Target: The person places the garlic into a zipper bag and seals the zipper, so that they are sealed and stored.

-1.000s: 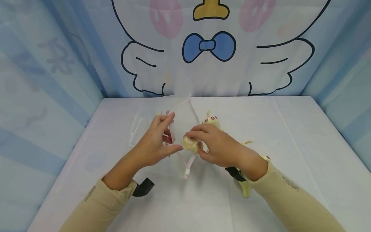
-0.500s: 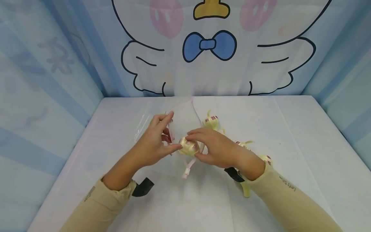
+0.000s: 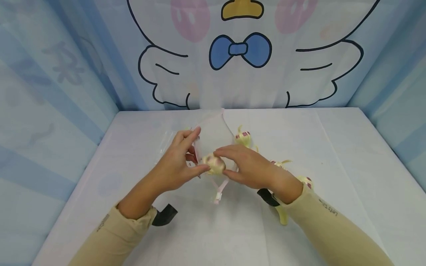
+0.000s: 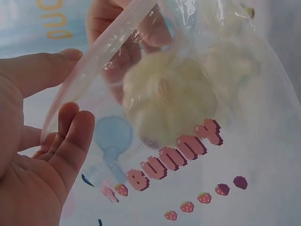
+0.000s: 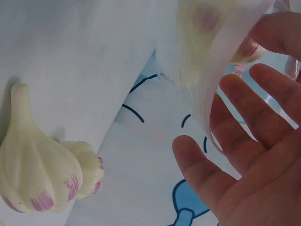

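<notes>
A clear zip bag (image 4: 211,155) with a pink edge and "BUNNY" lettering stands mouth-up between the hands. My left hand (image 3: 178,162) holds its pink rim, thumb and fingers on either side of it in the left wrist view. At the bag's mouth, my right hand (image 3: 249,166) holds a garlic bulb (image 3: 214,164) between thumb and fingers. Seen through the film in the left wrist view, this pale bulb overlaps the bag's upper part. The right wrist view shows the right fingers (image 5: 244,108) spread along the pink rim, the bulb partly hidden behind it.
More garlic bulbs lie on the white table (image 3: 213,236): one at the back (image 3: 243,138), others by the right forearm, including a bulb (image 3: 305,181) and a pale stem (image 3: 282,216) partly covered by it. A printed curtain (image 3: 239,85) borders the table's far edge.
The right hand has moved the garlic bulb slightly left, toward the left thumb and into the bag's mouth, turning it. The left hand stays nearly still.
</notes>
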`<state>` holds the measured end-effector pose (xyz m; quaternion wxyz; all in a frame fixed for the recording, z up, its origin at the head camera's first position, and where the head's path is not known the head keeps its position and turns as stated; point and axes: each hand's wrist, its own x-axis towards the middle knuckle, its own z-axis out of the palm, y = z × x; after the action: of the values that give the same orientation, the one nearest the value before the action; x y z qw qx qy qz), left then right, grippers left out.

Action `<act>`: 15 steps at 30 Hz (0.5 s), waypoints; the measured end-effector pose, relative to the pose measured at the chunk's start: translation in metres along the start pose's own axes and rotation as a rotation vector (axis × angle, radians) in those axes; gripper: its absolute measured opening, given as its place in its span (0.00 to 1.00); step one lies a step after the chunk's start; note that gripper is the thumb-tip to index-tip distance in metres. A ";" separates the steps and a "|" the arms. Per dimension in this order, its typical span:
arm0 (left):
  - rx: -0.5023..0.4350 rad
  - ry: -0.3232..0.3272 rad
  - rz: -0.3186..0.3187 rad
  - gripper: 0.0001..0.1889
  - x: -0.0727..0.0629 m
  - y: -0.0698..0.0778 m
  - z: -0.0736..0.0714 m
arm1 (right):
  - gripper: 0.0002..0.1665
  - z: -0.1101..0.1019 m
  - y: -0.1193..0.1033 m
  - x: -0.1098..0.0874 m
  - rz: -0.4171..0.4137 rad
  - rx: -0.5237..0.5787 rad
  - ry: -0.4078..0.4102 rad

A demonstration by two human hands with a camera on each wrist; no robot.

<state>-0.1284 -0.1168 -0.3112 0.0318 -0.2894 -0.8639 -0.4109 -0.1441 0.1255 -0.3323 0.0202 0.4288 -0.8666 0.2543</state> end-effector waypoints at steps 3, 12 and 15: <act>-0.005 0.002 -0.002 0.50 0.000 0.001 -0.001 | 0.28 0.000 0.000 0.000 0.033 0.003 -0.016; 0.023 0.018 -0.020 0.50 -0.001 0.004 -0.004 | 0.28 -0.002 0.001 0.000 0.084 0.004 -0.057; 0.016 0.028 -0.030 0.50 -0.001 0.004 -0.005 | 0.28 -0.002 0.002 -0.001 0.100 0.018 -0.071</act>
<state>-0.1260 -0.1188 -0.3052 0.0402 -0.2704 -0.8708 -0.4086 -0.1456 0.1283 -0.3319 -0.0272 0.3940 -0.8847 0.2476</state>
